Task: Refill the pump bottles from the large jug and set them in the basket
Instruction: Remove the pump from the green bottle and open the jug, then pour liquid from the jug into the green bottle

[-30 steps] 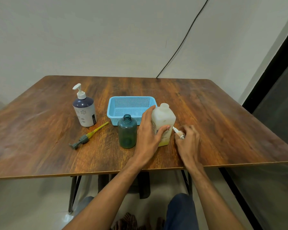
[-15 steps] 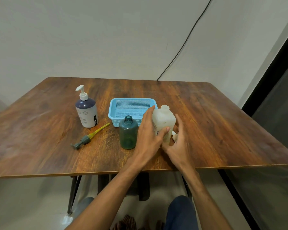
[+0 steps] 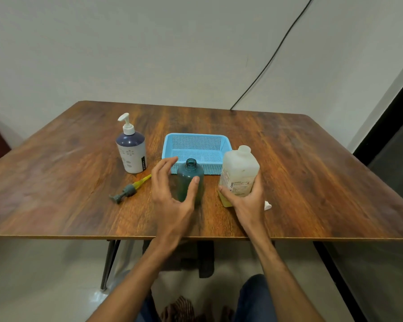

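Green bottle (image 3: 190, 173) upright, neck open, just left of the jug (image 3: 240, 168).
Right hand (image 3: 247, 203) grips the jug low; left hand (image 3: 172, 201), fingers spread, brackets the bottle.

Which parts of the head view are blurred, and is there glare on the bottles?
Head view: the left hand and the green bottle behind it are smeared. Head view: the right hand and the jug are sharper, label partly legible. Head view: light is soft, no strong glare.
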